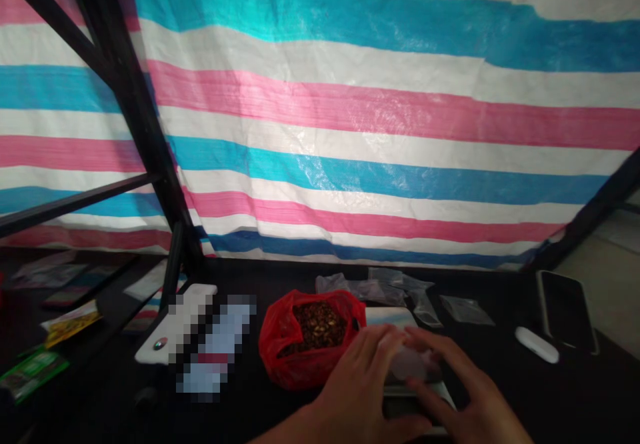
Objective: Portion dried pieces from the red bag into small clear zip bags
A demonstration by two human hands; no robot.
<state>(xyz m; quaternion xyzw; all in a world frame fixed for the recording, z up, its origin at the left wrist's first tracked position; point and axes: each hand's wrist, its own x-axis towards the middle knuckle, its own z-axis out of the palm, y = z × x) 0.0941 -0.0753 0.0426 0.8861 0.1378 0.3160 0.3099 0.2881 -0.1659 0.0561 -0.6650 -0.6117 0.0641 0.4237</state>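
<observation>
My left hand [357, 384] and my right hand [460, 381] meet at the lower middle, fingers curved towards each other. Between them is a pale translucent piece [407, 364], perhaps thin plastic, partly hidden by the fingers. Both hands close around it. Beneath lies a flat white thing [387, 316] with a dark lower part, mostly covered by my hands; I cannot tell its kind. Close beside my left hand sits an open red plastic bag [280, 364] filled with small brown seeds or dried pieces [320, 325].
Clear plastic bags [377, 291] lie behind the hands, another [466, 309] further right. A white case [537, 344] and a phone [567, 311] are at right. Leftward are a white handset [160, 324], a blurred-out packet [217, 351], a green packet [33, 374] and black frame bars [135, 111].
</observation>
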